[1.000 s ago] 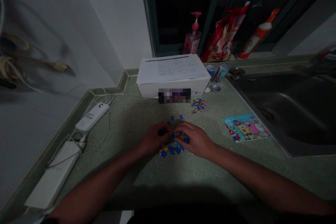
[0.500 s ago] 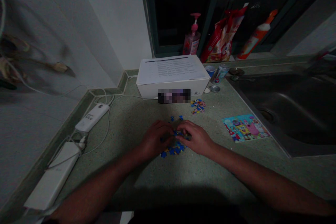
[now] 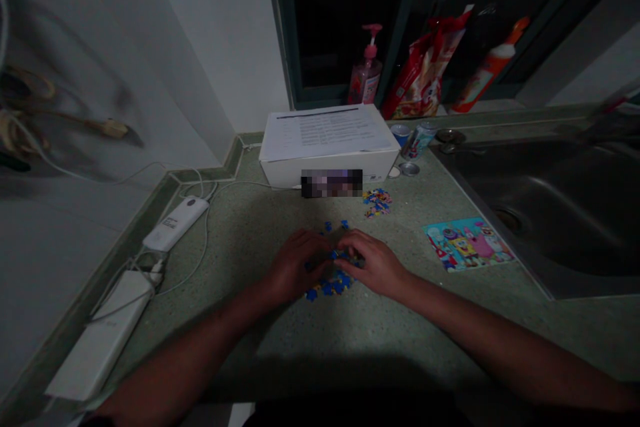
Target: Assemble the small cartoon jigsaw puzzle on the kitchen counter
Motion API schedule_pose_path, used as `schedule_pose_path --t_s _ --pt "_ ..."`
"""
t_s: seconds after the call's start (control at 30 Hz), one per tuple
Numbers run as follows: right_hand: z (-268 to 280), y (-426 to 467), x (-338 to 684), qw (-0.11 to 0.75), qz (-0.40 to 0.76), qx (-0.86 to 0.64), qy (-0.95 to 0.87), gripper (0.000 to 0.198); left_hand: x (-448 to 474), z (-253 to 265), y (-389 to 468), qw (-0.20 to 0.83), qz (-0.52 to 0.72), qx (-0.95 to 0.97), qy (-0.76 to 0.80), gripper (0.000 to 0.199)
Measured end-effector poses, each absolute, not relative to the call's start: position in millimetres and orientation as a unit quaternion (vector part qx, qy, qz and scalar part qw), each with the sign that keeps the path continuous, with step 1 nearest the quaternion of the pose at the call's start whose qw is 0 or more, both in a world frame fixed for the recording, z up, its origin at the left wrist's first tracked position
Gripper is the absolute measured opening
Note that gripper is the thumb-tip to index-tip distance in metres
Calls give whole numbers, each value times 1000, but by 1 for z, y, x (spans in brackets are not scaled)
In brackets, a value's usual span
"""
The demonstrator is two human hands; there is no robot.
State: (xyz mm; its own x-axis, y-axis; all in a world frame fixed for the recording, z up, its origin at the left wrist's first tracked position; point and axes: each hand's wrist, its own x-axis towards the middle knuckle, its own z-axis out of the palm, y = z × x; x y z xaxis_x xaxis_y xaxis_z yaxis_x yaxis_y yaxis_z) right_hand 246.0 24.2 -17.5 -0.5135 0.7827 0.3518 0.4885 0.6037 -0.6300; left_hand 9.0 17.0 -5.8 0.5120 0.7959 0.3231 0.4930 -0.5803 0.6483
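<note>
Small blue and yellow jigsaw pieces (image 3: 336, 284) lie in a loose cluster on the counter beneath my hands. My left hand (image 3: 299, 260) bends in from the left, its fingers curled and its fingertips at a blue jigsaw piece (image 3: 335, 254). From the other side my right hand (image 3: 374, 260) closes thumb and fingers on pieces at the same spot. The fingertips partly cover what they hold. Two loose blue pieces (image 3: 345, 224) sit just beyond the hands. Off to the right lies a colourful cartoon picture card (image 3: 467, 244).
Another heap of jigsaw pieces (image 3: 377, 202) lies before a white box (image 3: 330, 137) topped with a printed sheet. Cans (image 3: 420, 140) stand beside the box. A metal sink (image 3: 550, 213) is at the right. A white power bank (image 3: 175, 223) and a power strip (image 3: 107, 333) with cables lie left.
</note>
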Motion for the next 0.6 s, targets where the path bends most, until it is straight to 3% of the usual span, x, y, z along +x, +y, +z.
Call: schedule_pose_path --t_s 0.4,0.6 --pt "-17 38 259 299 158 -400 -852 18 7 -15 24 199 288 829 437 17" --pt "-19 51 271 222 74 -411 -881 25 6 -15 40 170 300 829 440 13"
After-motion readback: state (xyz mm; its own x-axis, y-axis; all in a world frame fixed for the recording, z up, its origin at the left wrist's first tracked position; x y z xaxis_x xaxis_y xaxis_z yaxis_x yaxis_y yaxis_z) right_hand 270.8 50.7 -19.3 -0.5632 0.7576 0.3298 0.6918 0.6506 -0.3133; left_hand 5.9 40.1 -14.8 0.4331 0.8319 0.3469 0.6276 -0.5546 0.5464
